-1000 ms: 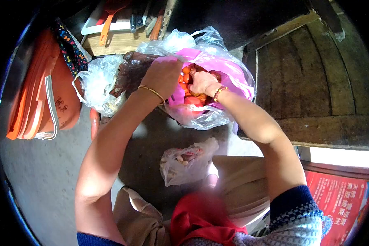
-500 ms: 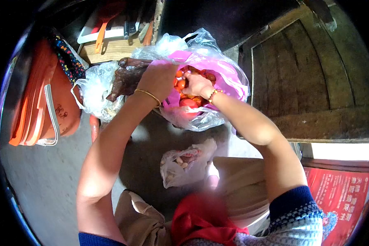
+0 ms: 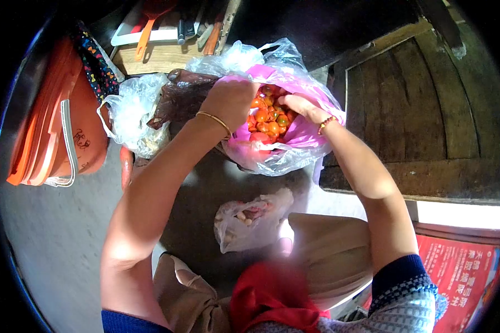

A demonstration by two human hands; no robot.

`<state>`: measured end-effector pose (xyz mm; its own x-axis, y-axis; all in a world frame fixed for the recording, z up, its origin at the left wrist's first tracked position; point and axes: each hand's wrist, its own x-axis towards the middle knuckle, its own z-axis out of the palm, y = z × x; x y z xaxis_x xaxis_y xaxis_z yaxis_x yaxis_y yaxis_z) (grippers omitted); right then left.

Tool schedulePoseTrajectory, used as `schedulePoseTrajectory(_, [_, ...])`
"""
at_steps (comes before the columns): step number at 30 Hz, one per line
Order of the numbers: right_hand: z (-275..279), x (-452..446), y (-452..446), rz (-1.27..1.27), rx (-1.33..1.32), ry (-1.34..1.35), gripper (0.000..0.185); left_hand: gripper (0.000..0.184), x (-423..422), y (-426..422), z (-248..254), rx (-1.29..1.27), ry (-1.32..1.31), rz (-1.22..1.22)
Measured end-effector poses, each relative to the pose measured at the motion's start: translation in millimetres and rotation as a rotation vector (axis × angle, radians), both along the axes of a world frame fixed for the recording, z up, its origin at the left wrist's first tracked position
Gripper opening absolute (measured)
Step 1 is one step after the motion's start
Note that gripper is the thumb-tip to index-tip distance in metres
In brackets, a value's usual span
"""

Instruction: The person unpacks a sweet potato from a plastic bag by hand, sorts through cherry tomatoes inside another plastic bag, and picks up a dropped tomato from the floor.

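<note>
A pink plastic bag (image 3: 308, 129), wrapped in a clear outer one, holds small red and orange tomatoes (image 3: 269, 119), a few of them greenish. A larger red tomato (image 3: 259, 137) lies at the near side. My left hand (image 3: 228, 104) is closed at the bag's left rim, knuckles up, fingertips hidden. My right hand (image 3: 305, 105) reaches in at the right side of the opening, fingers stretched out over the tomatoes; some of its fingers are hidden. I see no tomato in it.
Crumpled clear bags (image 3: 136, 105) and a dark brown bag (image 3: 186, 97) lie left of the tomatoes. Red buckets (image 3: 86, 133) stand at far left. A small white bag (image 3: 253, 219) sits below. A wooden panel (image 3: 411, 111) is at right, utensils including an orange-handled one (image 3: 145, 39) behind.
My right hand has moved right, from the middle of the tomatoes to the bag's right side, uncovering more of them. My left hand keeps its place at the left rim. The view has shifted slightly.
</note>
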<state>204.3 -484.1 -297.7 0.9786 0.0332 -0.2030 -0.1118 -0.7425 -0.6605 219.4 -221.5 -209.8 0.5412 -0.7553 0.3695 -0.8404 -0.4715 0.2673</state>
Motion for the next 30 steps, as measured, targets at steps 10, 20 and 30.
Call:
schedulePoseTrajectory(10, [39,26,35,-0.299,-0.362,0.432,0.036,0.017,-1,5,-1,-0.010,-0.032,0.040])
schedulePoseTrajectory(20, [62,13,34,0.186,-0.444,0.584,0.024,0.012,-2,5,0,-0.002,0.005,0.042])
schedulePoseTrajectory(30, [89,-7,8,0.099,-0.241,0.148,0.023,0.014,-2,-5,-4,-0.037,-0.050,-0.055])
